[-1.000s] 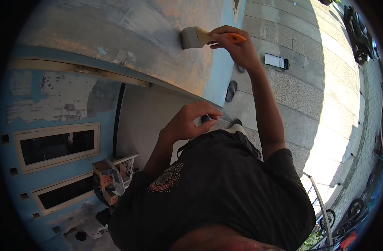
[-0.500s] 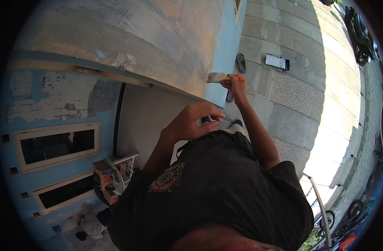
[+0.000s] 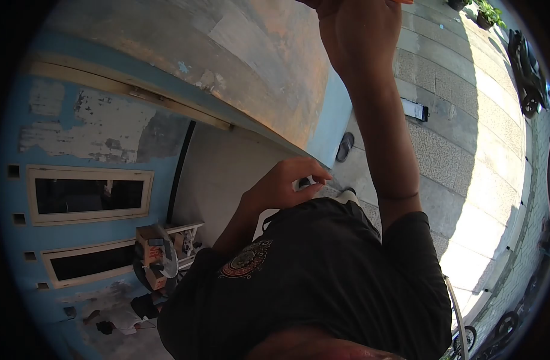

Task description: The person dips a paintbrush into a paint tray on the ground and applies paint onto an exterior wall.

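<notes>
At the top edge of the view is my right hand (image 3: pixel 360 27), raised with the arm stretched up and cut off by the frame. A bit of the paintbrush's orange handle (image 3: pixel 402 2) shows beside it; the bristles are out of view. In front of my dark shirt hangs my left hand (image 3: pixel 290 183), its fingers loosely bent and apart, with nothing in it. Beyond both hands runs a wall (image 3: pixel 269 78) of patchy grey and tan, with a light blue strip (image 3: pixel 336 111) along its right side. Whether the brush touches the wall is hidden.
A dark sandal (image 3: pixel 345 147) and a flat white object with a black end (image 3: pixel 414 111) lie on the paved ground. Boxes (image 3: pixel 150 255) are stacked at lower left, near another person (image 3: pixel 125 315). A motorbike (image 3: pixel 528 78) is parked at far right.
My right hand has risen from the edge of the blue strip to the top of the view, taking the brush mostly out of sight. The left hand has shifted only slightly, still holding nothing.
</notes>
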{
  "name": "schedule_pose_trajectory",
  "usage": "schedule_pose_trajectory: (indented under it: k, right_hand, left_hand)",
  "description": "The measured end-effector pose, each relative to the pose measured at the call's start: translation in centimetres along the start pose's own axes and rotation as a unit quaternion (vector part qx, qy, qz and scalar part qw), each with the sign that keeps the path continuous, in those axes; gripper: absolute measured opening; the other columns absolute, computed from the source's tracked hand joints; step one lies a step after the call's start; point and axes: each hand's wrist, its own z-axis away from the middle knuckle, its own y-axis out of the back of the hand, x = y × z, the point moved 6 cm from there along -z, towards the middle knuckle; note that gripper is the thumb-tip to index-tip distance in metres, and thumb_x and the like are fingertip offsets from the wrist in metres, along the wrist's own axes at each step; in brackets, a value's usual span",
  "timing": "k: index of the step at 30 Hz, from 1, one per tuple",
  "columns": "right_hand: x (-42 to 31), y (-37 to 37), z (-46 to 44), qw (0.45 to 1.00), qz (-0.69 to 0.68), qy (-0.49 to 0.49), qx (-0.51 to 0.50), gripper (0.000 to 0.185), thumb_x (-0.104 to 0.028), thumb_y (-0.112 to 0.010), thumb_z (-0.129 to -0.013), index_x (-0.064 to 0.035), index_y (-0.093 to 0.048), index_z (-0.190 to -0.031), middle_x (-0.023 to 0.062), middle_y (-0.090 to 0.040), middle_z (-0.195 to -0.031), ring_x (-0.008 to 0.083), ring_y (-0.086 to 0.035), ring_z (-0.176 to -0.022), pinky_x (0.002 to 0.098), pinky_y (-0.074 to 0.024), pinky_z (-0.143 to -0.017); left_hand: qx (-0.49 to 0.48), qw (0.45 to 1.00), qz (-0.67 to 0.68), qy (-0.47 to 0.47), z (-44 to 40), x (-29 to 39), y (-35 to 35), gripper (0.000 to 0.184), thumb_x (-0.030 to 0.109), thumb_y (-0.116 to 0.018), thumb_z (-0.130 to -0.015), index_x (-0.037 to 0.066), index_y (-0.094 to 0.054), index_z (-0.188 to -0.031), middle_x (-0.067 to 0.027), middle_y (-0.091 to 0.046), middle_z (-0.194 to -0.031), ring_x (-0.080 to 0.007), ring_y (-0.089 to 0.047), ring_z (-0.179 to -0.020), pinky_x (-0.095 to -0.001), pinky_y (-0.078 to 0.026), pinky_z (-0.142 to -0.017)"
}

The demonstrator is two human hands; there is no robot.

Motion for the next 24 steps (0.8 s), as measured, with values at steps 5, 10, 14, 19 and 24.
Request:
schedule_pose_trajectory:
  k: [5,10,14,19,24]
  right_hand:
    - [7.1,0.5,2.4,0.997,-0.057,0.039,-0.031,0.029,-0.02,-0.057,-0.108,0.0068,-0.059,-0.118,0.0211,-0.07,-0.111,0.0368,-0.076,-0.099,0.0447,-0.0666,-0.086]
    - [14.2,12.4,15.0,0.987,0.003,-0.12,0.108,0.023,-0.017,-0.053,-0.109,0.0051,-0.055,-0.115,0.0236,-0.068,-0.11,0.0385,-0.075,-0.101,0.0451,-0.0642,-0.091]
    - [17.9,22.5,24.4,0.952,0.149,-0.172,0.206,0.019,-0.014,-0.055,-0.107,0.0054,-0.058,-0.108,0.0204,-0.072,-0.099,0.0295,-0.077,-0.09,0.039,-0.0663,-0.082]
    - [16.8,21.4,20.5,0.914,0.242,-0.266,0.189,0.019,-0.014,-0.061,-0.104,0.0043,-0.061,-0.099,0.0163,-0.073,-0.088,0.0226,-0.077,-0.078,0.0321,-0.0653,-0.072]
    - [10.1,10.5,9.4,0.952,0.234,-0.193,0.049,0.019,-0.015,-0.061,-0.103,0.0038,-0.061,-0.101,0.0176,-0.074,-0.089,0.0227,-0.077,-0.079,0.0305,-0.0644,-0.071]
  left_hand:
    - [-0.011,1.0,-0.004,0.012,-0.2,0.1,-0.1,0.021,0.001,-0.072,-0.087,0.004,-0.073,-0.108,-0.0089,-0.073,-0.099,-0.0225,-0.072,-0.09,-0.0345,-0.055,-0.081]
    - [-0.009,1.0,0.001,0.005,0.1,-0.7,0.0,0.021,0.002,-0.072,-0.087,0.004,-0.073,-0.108,-0.0089,-0.073,-0.098,-0.0232,-0.072,-0.091,-0.0352,-0.055,-0.083]
    - [-0.014,1.0,0.0,0.021,0.2,-0.9,-0.3,0.02,0.002,-0.072,-0.087,0.004,-0.073,-0.107,-0.0087,-0.073,-0.097,-0.0232,-0.071,-0.093,-0.0358,-0.055,-0.085]
    - [-0.019,1.0,-0.006,-0.001,0.0,-0.5,-1.0,0.02,0.002,-0.071,-0.088,0.004,-0.073,-0.108,-0.0082,-0.073,-0.098,-0.0224,-0.071,-0.093,-0.0353,-0.055,-0.085]
    - [-0.037,0.999,-0.009,0.018,0.2,0.3,-0.7,0.021,0.003,-0.071,-0.09,0.005,-0.073,-0.11,-0.01,-0.073,-0.099,-0.0227,-0.071,-0.095,-0.0347,-0.054,-0.089]
